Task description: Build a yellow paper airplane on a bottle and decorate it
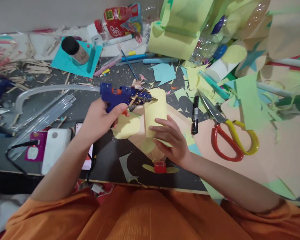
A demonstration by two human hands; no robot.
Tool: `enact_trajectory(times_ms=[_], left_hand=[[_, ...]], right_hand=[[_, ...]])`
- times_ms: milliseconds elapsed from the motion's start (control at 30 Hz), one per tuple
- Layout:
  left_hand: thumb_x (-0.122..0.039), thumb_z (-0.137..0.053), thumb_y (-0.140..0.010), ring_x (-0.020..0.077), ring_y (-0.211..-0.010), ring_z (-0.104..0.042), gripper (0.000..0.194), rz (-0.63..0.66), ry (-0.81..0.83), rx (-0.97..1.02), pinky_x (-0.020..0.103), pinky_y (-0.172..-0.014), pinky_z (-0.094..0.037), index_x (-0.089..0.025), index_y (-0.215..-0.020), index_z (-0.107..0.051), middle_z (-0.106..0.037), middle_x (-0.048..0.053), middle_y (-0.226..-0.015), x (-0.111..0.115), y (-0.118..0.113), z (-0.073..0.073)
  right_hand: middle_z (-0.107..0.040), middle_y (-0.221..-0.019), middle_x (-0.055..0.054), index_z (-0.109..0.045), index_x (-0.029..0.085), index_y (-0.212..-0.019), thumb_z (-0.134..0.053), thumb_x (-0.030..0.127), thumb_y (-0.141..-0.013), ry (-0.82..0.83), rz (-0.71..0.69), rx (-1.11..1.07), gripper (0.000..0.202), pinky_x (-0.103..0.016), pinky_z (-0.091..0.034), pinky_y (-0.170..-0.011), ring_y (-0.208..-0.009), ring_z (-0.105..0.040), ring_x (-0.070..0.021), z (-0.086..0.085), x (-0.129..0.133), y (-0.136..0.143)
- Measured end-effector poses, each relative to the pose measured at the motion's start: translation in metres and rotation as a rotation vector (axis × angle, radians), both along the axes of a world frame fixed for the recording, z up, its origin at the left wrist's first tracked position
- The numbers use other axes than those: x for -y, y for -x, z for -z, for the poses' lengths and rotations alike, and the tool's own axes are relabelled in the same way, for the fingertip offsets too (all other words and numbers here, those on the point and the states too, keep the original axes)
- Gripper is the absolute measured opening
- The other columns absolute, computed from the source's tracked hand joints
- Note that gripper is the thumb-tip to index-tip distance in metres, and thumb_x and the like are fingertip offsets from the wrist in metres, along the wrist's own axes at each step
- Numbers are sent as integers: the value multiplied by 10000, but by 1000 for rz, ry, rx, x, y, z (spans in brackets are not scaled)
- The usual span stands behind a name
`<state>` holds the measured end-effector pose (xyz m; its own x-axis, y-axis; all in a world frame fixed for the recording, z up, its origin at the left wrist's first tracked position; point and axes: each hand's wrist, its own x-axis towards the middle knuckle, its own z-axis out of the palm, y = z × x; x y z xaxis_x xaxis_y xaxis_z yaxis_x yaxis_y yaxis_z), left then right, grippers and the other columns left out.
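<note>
My left hand (102,118) is wrapped round the handle of a blue hot glue gun (117,95), whose nozzle points right, at the upper part of a bottle wrapped in pale yellow paper (156,106). A long clear glue stick (57,87) curves out from the back of the gun. My right hand (173,141) rests its spread fingers against the side of the wrapped bottle. The bottle lies with its red cap (160,167) towards me, and yellow paper strips stick out on both sides of the cap. A rounded yellow paper piece (127,126) lies left of the bottle.
Scissors (230,133) and a black marker (195,115) lie to the right. At the left are a white power bank (56,148), a phone (87,160) and clear glue sticks (50,115). Paper scraps, pens, a red-labelled bottle (120,21) and yellow-green wrapped bottles (172,41) lie behind.
</note>
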<state>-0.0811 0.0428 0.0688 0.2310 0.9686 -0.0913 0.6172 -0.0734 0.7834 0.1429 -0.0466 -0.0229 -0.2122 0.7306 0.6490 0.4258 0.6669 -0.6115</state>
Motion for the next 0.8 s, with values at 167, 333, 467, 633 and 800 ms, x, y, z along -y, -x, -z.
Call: enact_trajectory(times_ms=[167, 333, 467, 633, 800], left_hand=[[-529, -624, -879, 111, -400, -464, 380, 8, 2, -52, 233, -430, -368, -194, -700, -638, -493, -33, -468, -2, 0, 9], [-490, -620, -858, 102, -376, -431, 379, 28, -7, -30, 243, -407, -355, -203, -614, -580, -489, -25, -476, -1, -6, 2], [-523, -641, -835, 101, -356, -417, 399, 19, 1, -11, 248, -366, -315, -217, -603, -535, -486, -26, -458, -1, -6, 0], [-520, -681, -810, 109, -374, -448, 385, -25, 27, -18, 250, -361, -306, -220, -622, -530, -504, -23, -478, 0, -1, -1], [-479, -656, -806, 108, -358, -420, 343, -49, 41, -57, 247, -364, -294, -226, -636, -499, -472, -36, -436, 1, 1, -6]], right_hand=[[-783, -1103, -61, -636, 256, -1064, -602, 189, -963, 15, -23, -15, 125, -500, -433, -1208, -1260, -674, -235, 1, 1, -1], [-786, -1101, -49, -632, 267, -1052, -583, 195, -972, 14, -18, 3, 118, -509, -462, -1183, -1245, -683, -235, 0, 0, -1], [-789, -1082, -43, -627, 267, -1023, -562, 201, -981, 2, 1, 19, 101, -508, -498, -1148, -1213, -703, -235, -1, 0, -1], [-798, -1059, -50, -618, 249, -1004, -571, 185, -969, -20, 13, 18, 87, -476, -475, -1166, -1211, -703, -233, -2, -1, 0], [-805, -1046, -39, -610, 247, -993, -560, 193, -977, -37, 23, 35, 76, -451, -474, -1165, -1187, -715, -230, -3, -2, 1]])
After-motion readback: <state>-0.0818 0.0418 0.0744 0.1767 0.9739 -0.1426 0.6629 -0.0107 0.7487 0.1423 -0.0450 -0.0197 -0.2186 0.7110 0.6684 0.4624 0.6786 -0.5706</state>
